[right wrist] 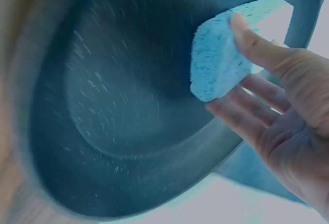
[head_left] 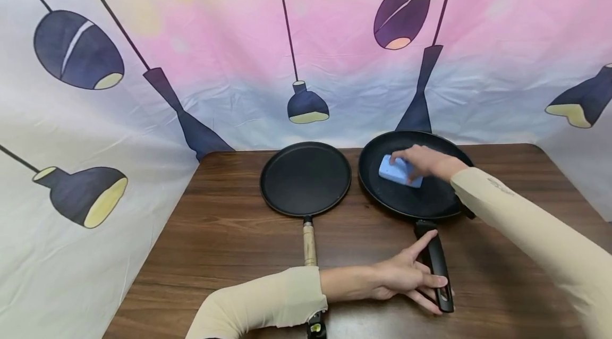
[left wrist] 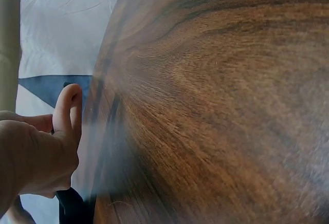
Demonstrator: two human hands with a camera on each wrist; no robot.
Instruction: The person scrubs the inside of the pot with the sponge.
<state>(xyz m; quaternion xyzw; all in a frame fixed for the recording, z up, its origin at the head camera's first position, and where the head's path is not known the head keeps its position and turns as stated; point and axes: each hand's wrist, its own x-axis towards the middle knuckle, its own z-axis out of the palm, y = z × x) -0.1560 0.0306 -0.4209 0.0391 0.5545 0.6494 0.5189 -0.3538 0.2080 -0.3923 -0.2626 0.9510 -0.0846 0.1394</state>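
A deep black frying pan (head_left: 440, 198) sits at the right of the table, its black handle (head_left: 438, 264) pointing toward me. My left hand (head_left: 397, 277) grips that handle, the thumb across its lower part and the index finger stretched along its upper end. Inside the pan, my right hand (head_left: 423, 161) holds a light blue sponge (head_left: 393, 170) against the base. The right wrist view shows the thumb on one face of the porous sponge (right wrist: 218, 54) and the other fingers along its far edge. Small pale specks dot the pan's dark inner surface (right wrist: 118, 95).
Left of the frying pan lies a flat round black griddle pan (head_left: 306, 179) with a wooden handle (head_left: 309, 243), partly covered by my left sleeve (head_left: 268, 299). Both pans rest on a brown wooden table (head_left: 224, 232). Behind it hangs a cloth (head_left: 229, 52) printed with lamps.
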